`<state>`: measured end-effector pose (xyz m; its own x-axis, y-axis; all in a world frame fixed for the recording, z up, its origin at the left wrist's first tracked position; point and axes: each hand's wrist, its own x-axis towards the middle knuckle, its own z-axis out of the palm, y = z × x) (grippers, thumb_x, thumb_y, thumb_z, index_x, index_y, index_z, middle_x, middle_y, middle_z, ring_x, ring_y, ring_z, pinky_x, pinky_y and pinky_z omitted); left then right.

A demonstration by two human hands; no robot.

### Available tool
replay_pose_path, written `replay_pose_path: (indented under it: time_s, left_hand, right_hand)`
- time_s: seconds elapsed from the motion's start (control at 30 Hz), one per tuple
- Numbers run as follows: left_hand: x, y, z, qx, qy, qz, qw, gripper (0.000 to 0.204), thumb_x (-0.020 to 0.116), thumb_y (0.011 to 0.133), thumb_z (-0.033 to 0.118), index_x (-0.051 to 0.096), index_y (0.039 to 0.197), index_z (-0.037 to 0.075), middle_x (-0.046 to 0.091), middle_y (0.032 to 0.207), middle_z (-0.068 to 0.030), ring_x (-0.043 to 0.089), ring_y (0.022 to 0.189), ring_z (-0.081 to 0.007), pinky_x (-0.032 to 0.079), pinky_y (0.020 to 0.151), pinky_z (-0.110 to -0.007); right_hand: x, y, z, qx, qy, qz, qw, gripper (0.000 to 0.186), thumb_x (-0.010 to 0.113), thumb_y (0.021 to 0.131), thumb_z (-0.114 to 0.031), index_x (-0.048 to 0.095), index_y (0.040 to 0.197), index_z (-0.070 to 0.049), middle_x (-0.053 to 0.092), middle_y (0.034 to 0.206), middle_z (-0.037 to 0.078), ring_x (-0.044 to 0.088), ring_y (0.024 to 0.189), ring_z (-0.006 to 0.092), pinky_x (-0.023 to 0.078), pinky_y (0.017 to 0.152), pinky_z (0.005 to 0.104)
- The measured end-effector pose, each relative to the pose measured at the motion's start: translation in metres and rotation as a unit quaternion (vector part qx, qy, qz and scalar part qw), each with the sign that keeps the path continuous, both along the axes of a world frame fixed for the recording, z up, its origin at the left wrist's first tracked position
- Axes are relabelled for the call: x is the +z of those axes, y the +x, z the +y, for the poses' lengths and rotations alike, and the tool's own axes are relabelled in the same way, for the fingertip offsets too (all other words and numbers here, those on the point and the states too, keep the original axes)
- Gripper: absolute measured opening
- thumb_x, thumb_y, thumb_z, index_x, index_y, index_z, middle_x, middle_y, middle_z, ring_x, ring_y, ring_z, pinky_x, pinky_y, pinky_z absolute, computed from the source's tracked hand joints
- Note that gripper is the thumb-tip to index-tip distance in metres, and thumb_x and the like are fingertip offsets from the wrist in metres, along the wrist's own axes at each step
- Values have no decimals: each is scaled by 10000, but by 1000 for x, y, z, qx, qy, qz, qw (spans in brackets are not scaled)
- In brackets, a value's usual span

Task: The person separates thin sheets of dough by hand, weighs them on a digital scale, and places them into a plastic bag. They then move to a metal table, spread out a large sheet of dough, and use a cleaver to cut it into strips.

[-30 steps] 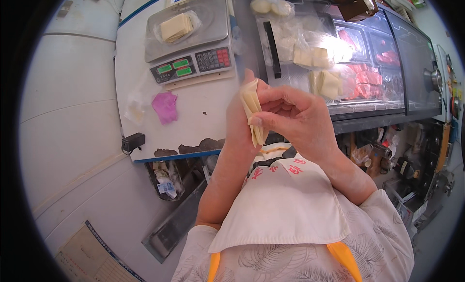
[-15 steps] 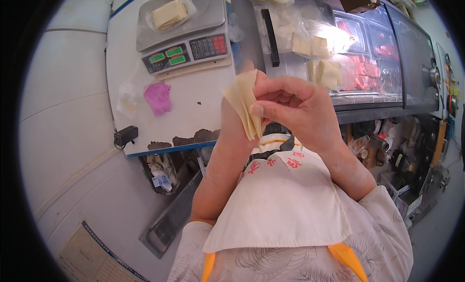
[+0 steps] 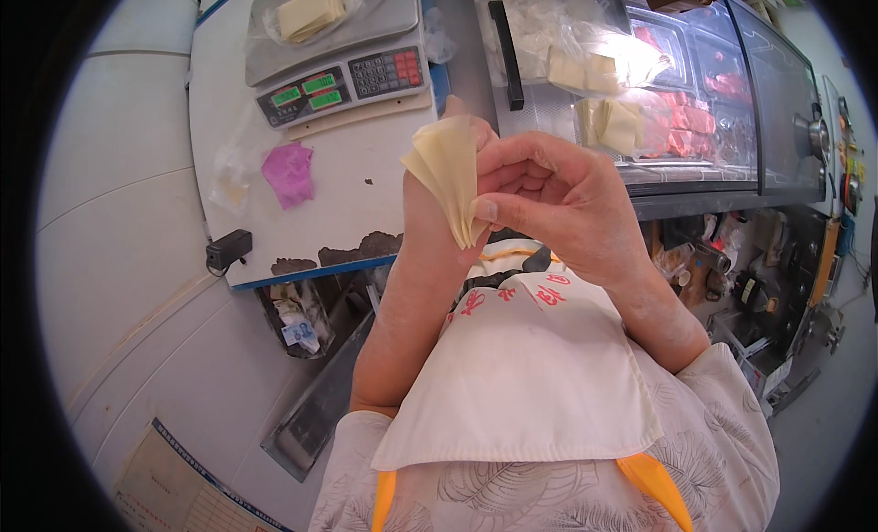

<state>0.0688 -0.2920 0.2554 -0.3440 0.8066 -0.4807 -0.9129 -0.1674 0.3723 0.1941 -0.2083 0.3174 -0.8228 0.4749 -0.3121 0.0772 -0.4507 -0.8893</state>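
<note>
A small stack of thin pale-yellow dough wrappers (image 3: pixel 445 171) stands on edge between my hands, in front of my chest. Its sheets fan apart at the upper left and come together at the bottom. My right hand (image 3: pixel 549 189) is closed, with thumb and fingers pinching the stack's right edge. My left hand (image 3: pixel 483 130) holds the stack from behind; most of its fingers are hidden by the sheets. On the scale (image 3: pixel 334 52) at the upper left lies another stack of wrappers (image 3: pixel 311 13) on clear plastic.
A purple cloth scrap (image 3: pixel 288 175) and a crumpled plastic bag (image 3: pixel 230 180) lie on the white table (image 3: pixel 338 212). Right of it, a refrigerated counter (image 3: pixel 640 198) bears bagged wrappers (image 3: pixel 611 125) above pink packs (image 3: pixel 688 130). A black box (image 3: pixel 229 250) sits at the table's left corner.
The sheets in my hands have fanned wider at their upper end. My right hand keeps its pinch on their edge. The whole view has shifted slightly.
</note>
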Motion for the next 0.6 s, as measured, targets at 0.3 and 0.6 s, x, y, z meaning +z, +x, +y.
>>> replay_pose_path:
  time_s: [0.3, 0.6]
  left_hand:
    - [14, -5, -3, -41, 15, 11, 999, 438, 461, 1158, 458, 560, 919, 105, 564, 845, 15, 609, 737, -129, 466, 570, -280]
    - [17, -8, -1, 15, 1, 144, 989, 480, 479, 1164, 423, 524, 789, 127, 486, 757, 30, 470, 660, -94, 423, 603, -269]
  right_hand:
    - [-1, -4, 2, 14, -12, 3, 1000, 265, 719, 987, 38, 650, 1240, 70, 727, 1101, 116, 737, 982, 165, 637, 862, 325]
    - [-1, -3, -4, -40, 239, -1, 970, 301, 740, 929, 71, 665, 1218, 42, 713, 1096, 107, 696, 947, 132, 561, 847, 262]
